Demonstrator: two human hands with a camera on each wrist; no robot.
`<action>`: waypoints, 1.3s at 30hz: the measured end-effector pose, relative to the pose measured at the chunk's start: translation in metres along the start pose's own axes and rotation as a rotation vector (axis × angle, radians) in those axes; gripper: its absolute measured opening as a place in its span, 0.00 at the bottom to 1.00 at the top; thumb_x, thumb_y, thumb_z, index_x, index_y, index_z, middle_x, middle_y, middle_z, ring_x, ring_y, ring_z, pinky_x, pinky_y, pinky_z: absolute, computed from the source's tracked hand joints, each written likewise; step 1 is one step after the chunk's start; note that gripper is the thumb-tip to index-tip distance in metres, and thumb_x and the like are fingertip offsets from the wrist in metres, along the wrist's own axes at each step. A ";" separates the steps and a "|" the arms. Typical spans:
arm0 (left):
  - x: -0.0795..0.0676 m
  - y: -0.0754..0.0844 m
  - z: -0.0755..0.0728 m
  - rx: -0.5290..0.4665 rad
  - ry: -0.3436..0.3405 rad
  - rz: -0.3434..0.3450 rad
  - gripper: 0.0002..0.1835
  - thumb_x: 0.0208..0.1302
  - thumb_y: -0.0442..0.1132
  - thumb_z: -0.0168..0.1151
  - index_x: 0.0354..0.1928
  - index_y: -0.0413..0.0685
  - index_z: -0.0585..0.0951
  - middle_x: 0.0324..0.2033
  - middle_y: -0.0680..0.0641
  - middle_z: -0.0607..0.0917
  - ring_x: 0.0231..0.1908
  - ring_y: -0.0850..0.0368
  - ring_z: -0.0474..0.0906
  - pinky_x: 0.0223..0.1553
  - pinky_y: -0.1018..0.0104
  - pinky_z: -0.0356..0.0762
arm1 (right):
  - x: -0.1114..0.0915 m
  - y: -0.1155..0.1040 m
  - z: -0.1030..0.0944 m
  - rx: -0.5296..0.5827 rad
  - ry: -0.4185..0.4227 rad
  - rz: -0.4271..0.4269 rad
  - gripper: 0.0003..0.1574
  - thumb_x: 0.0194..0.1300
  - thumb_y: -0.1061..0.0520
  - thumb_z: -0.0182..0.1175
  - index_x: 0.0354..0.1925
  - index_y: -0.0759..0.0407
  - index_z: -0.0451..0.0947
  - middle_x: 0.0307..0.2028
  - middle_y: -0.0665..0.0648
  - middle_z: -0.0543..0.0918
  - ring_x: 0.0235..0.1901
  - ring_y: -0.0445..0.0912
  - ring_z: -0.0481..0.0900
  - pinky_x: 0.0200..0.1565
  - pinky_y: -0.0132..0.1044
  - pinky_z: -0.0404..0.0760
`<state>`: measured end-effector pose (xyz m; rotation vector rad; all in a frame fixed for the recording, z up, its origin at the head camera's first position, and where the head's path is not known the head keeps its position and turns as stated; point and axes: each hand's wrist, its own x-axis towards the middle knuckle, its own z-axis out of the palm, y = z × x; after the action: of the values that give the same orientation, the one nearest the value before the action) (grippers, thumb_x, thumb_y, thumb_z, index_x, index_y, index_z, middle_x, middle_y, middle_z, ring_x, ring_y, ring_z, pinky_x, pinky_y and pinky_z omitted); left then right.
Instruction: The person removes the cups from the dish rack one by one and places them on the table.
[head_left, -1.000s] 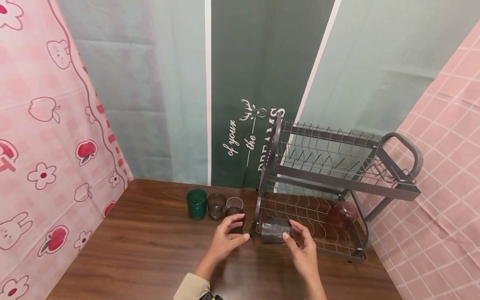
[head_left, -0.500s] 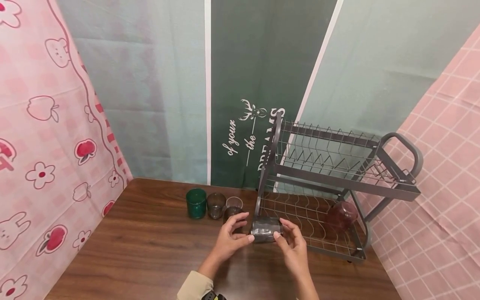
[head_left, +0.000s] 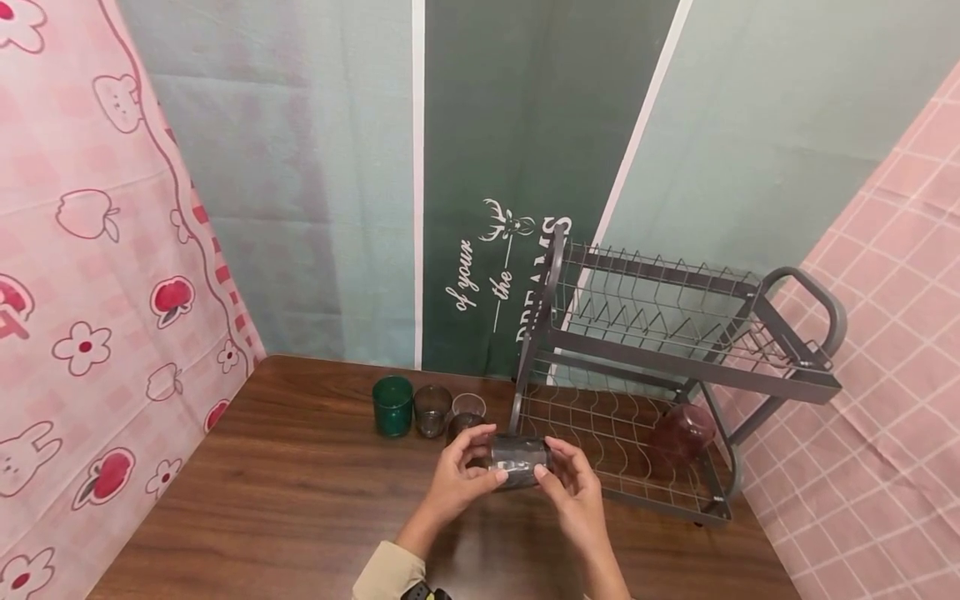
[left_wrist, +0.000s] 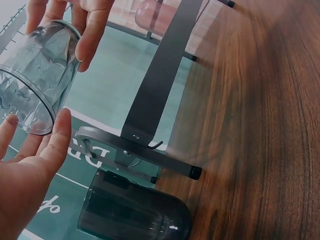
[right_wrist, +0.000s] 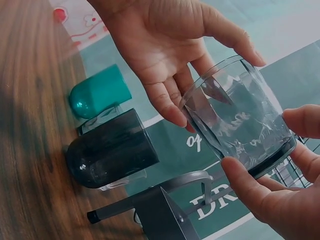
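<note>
There are 6 glasses: 4 on the worktop (head_left: 300, 492), namely 1 green glass (head_left: 393, 407), 1 smoky glass (head_left: 432, 410), 1 clear glass (head_left: 470, 405) and 1 dark glass (head_left: 467, 426); 1 pink glass (head_left: 688, 430) in the rack (head_left: 675, 357); and 1 held glass (head_left: 520, 458). Hands number 2: 1 left hand (head_left: 457, 479) and 1 right hand (head_left: 577, 493). There is 1 watch (head_left: 422, 592). There is 1 rack, with 2 tiers, and 1 worktop. Cloths come to 3: 1 green cloth (head_left: 540, 108), 1 left pink cloth (head_left: 127, 325) and 1 right pink cloth (head_left: 885, 350). Of printed things, the green cloth shows 2 long white stripes (head_left: 417, 192), 1 deer head (head_left: 507, 222) and 4 words, 1 of them partly hidden.
</note>
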<state>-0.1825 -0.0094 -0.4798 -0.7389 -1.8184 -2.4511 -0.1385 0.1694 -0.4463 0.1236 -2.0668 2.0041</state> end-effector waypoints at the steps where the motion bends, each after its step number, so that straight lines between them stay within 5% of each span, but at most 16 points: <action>1: 0.000 0.000 0.000 0.001 -0.001 0.004 0.29 0.52 0.27 0.66 0.58 0.35 0.70 0.55 0.37 0.69 0.48 0.43 0.73 0.40 0.52 0.77 | 0.000 0.000 0.000 0.000 -0.005 0.000 0.25 0.60 0.69 0.58 0.56 0.69 0.67 0.52 0.67 0.72 0.47 0.47 0.76 0.39 0.37 0.79; 12: 0.003 0.002 -0.007 0.006 0.035 0.064 0.29 0.51 0.27 0.66 0.57 0.33 0.70 0.54 0.38 0.71 0.45 0.48 0.74 0.38 0.55 0.78 | 0.005 -0.014 -0.011 -0.092 -0.072 -0.089 0.22 0.64 0.67 0.55 0.57 0.68 0.68 0.55 0.63 0.72 0.53 0.54 0.71 0.44 0.37 0.77; 20: 0.004 0.007 -0.011 0.050 0.033 -0.016 0.30 0.50 0.23 0.65 0.59 0.32 0.69 0.55 0.32 0.70 0.48 0.44 0.72 0.40 0.54 0.77 | 0.008 -0.015 -0.016 -0.213 -0.152 -0.089 0.22 0.64 0.62 0.57 0.56 0.64 0.71 0.54 0.61 0.74 0.54 0.55 0.71 0.48 0.36 0.73; 28: 0.004 0.038 -0.019 0.148 0.100 -0.037 0.30 0.50 0.24 0.66 0.57 0.31 0.70 0.50 0.32 0.73 0.49 0.37 0.70 0.41 0.55 0.76 | 0.016 -0.012 -0.032 -0.411 -0.290 -0.172 0.25 0.61 0.58 0.62 0.57 0.56 0.72 0.57 0.55 0.72 0.53 0.54 0.69 0.46 0.47 0.75; 35: 0.005 0.042 -0.034 0.222 0.135 -0.066 0.30 0.50 0.27 0.68 0.58 0.35 0.71 0.50 0.35 0.74 0.49 0.36 0.70 0.42 0.47 0.74 | 0.024 -0.015 -0.048 -0.566 -0.344 -0.136 0.25 0.61 0.54 0.62 0.58 0.51 0.72 0.57 0.54 0.72 0.55 0.56 0.69 0.47 0.51 0.74; 39: 0.007 0.031 -0.045 0.276 0.171 -0.086 0.31 0.50 0.31 0.70 0.58 0.41 0.72 0.49 0.38 0.75 0.49 0.40 0.72 0.43 0.48 0.74 | 0.028 -0.018 -0.056 -0.659 -0.376 -0.117 0.26 0.61 0.52 0.63 0.57 0.52 0.73 0.58 0.58 0.71 0.56 0.59 0.68 0.47 0.57 0.72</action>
<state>-0.1968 -0.0590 -0.4587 -0.4294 -2.0971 -2.1640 -0.1544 0.2271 -0.4210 0.5044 -2.7606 1.2103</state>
